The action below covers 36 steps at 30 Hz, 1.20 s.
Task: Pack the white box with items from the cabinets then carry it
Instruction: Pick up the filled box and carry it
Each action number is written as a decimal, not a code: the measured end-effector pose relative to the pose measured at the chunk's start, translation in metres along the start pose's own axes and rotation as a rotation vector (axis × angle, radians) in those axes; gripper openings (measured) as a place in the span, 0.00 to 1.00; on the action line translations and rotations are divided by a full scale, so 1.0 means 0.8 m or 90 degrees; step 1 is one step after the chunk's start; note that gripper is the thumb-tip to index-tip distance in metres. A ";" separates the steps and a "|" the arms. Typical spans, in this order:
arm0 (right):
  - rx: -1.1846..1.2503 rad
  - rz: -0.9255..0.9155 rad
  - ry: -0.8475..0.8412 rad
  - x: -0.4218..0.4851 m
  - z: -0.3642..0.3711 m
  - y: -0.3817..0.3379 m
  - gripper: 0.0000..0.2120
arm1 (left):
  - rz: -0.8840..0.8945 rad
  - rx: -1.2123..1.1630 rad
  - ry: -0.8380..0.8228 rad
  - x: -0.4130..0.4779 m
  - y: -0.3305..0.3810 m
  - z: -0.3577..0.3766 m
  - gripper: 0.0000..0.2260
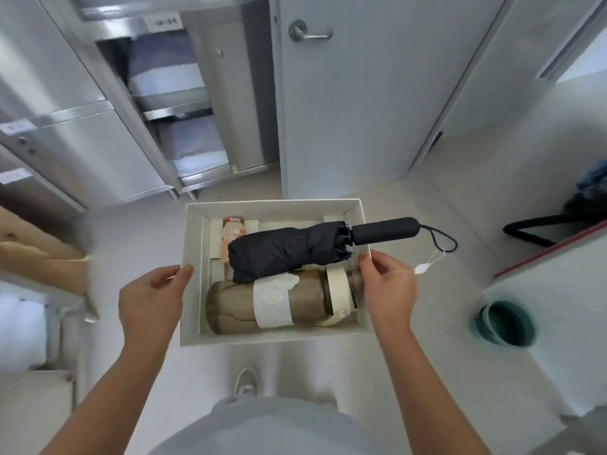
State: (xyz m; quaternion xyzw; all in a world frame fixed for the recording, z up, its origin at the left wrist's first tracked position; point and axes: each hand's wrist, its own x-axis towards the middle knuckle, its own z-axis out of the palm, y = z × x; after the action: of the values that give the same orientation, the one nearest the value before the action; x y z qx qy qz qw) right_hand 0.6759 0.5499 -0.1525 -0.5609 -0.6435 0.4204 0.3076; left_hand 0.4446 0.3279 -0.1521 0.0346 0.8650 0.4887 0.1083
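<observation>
I hold the white box (192,244) in the air in front of me, above the floor. My left hand (151,298) grips its left wall and my right hand (387,285) grips its right wall. Inside lie a folded black umbrella (285,249), its handle sticking out over the right rim, a brown translucent bottle (230,305) with a white label and cream cap along the near side, and a small drink bottle (234,229) with a red cap, partly hidden under the umbrella.
A steel cabinet (98,152) stands at the left with one door open, folded linens on its shelves. A grey door (354,103) is straight ahead. A teal bin (504,323) and a white counter are at the right; cardboard lies at the left.
</observation>
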 end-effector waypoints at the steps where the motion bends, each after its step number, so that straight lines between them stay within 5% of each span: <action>1: -0.002 -0.011 -0.024 0.002 0.011 -0.007 0.10 | -0.012 0.000 0.022 -0.001 -0.006 -0.012 0.13; 8: -0.016 -0.060 -0.112 -0.010 0.085 -0.047 0.08 | -0.054 -0.019 0.122 0.019 -0.037 -0.070 0.15; 17: -0.034 -0.042 -0.126 -0.030 0.200 -0.094 0.15 | -0.040 -0.020 0.119 0.107 -0.063 -0.135 0.14; 24: -0.033 -0.037 -0.147 -0.032 0.300 -0.143 0.09 | -0.035 -0.012 0.138 0.202 -0.067 -0.179 0.14; 36: -0.077 -0.024 -0.221 0.143 0.503 -0.176 0.08 | -0.124 -0.002 0.153 0.414 -0.053 -0.090 0.13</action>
State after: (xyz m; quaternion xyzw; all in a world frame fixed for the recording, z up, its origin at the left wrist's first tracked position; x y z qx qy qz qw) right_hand 0.2412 0.5810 -0.2204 -0.4849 -0.7215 0.4657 0.1654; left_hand 0.1077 0.3004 -0.2031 -0.1080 0.8704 0.4777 0.0507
